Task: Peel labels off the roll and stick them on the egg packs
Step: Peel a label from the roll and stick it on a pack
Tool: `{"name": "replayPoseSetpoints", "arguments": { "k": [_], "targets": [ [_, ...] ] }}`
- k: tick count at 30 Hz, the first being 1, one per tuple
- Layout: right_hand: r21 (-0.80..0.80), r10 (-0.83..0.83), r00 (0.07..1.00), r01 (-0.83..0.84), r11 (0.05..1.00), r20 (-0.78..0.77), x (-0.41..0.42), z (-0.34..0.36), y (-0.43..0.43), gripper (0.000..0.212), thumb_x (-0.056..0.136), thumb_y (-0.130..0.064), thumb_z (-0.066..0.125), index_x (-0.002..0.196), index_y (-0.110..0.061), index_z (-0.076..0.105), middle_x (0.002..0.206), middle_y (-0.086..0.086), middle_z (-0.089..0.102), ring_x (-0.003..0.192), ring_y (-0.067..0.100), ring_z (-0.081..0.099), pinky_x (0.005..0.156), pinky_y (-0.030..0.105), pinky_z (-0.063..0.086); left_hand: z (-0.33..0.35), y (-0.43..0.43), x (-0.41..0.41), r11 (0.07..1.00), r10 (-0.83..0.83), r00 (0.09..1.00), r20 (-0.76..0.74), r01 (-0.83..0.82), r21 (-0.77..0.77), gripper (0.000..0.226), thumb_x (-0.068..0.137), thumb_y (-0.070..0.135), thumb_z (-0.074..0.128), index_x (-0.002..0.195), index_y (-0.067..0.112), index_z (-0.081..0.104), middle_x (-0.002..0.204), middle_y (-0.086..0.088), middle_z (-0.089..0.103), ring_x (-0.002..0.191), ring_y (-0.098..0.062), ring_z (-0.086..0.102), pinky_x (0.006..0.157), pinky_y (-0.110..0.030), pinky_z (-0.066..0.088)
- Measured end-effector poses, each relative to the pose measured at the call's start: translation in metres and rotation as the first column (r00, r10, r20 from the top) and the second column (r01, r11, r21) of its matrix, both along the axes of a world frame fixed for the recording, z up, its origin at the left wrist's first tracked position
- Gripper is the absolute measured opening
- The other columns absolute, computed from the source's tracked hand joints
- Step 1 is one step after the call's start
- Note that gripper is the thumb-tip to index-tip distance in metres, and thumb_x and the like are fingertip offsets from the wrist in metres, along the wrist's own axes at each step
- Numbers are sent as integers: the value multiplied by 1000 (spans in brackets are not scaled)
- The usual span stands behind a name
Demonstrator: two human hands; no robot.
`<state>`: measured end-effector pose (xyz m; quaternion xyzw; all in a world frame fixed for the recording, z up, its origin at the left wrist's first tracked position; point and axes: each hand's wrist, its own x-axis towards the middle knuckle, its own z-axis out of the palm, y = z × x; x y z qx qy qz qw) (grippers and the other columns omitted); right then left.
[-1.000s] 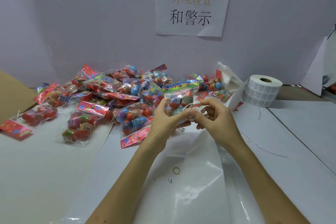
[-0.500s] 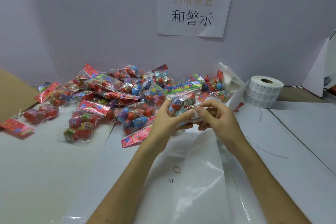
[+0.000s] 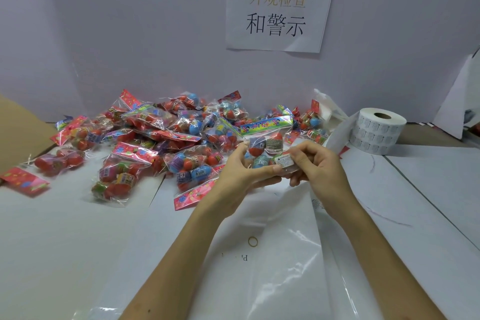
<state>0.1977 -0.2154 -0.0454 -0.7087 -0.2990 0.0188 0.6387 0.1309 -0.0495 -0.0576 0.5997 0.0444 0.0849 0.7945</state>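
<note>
Nearest, a glossy clear plastic sheet (image 3: 259, 280) lies below the grip. The left hand (image 3: 241, 171) clasps a crinkly clear egg pack (image 3: 263, 141) of red and blue eggs; the right hand (image 3: 318, 167) pinches a white rectangular label (image 3: 285, 160) onto its lower corner. Behind the grip sprawls a heap of similar packs (image 3: 155, 143), and rightward stands a white cylindrical label roll (image 3: 376, 130).

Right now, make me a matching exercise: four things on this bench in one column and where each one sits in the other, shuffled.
1 label roll
2 brown cardboard
3 paper sign
4 white label

A taped to the back wall
B at the far left of the view
C standing on the table, far right
D on the held egg pack

Pairs: 1-C, 2-B, 3-A, 4-D.
</note>
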Motion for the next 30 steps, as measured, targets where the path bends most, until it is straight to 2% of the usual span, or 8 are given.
{"name": "replayPoseSetpoints", "arguments": {
  "k": [6,9,14,17,20,22,25,30],
  "targets": [
    [-29,-12,999,13,1000,36,-2,0,2,17,97,-34,62,97,-18,68,75,1,72,59,21,67,56,31,56,1,-5,-2,997,78,997,6,-78,-3,79,77,25,83,143,12,43,124,-17,69,99,-30,75,85,-42,63],
    [-96,-15,995,25,995,94,-5,-1,3,25,82,-47,72,97,-27,66,72,0,71,58,16,69,53,21,51,0,-5,-2,994,107,994,26,-108,34,63,87,20,78,139,9,45,121,-17,70,95,-31,76,81,-40,63],
    [-110,49,994,-38,993,97,1,-4,2,18,90,-23,75,105,-23,65,81,4,71,62,21,71,59,26,57,-1,-6,-2,984,157,987,21,-158,80,64,91,18,75,145,9,42,121,-13,72,94,-28,77,82,-42,63],
    [-144,131,987,-118,983,90,2,-4,0,33,92,-9,72,110,-34,62,89,-3,72,67,19,71,61,21,54,0,-3,-2,984,175,984,30,-176,40,58,91,18,75,141,11,47,120,-14,73,93,-28,77,75,-36,63],
    [-177,130,987,-112,978,93,3,-6,1,32,94,-17,72,110,-42,60,90,-11,72,72,16,72,63,19,54,0,-1,-2,982,188,982,10,-188,20,57,89,18,77,139,13,48,121,-15,72,93,-27,77,76,-36,63],
    [-159,78,995,-66,985,69,4,-5,1,18,93,-37,69,108,-42,61,90,-13,72,76,13,72,63,20,55,-2,-1,-1,983,177,984,5,-177,42,56,86,17,80,135,14,52,119,-15,72,94,-26,76,75,-35,63],
    [-83,-17,999,21,996,51,7,-3,0,26,88,-54,67,111,-41,62,100,-12,71,86,8,68,66,21,52,-3,-2,-1,985,120,992,-24,-116,126,61,82,18,84,134,17,52,117,-13,72,96,-25,76,73,-33,62],
    [62,-96,995,95,994,16,11,0,-6,28,89,-33,74,114,-28,62,94,1,72,71,9,68,61,21,52,-2,-6,-2,939,63,997,-45,-43,340,43,78,40,83,115,28,65,101,-2,77,88,-17,75,63,-25,57]
  ]
}}
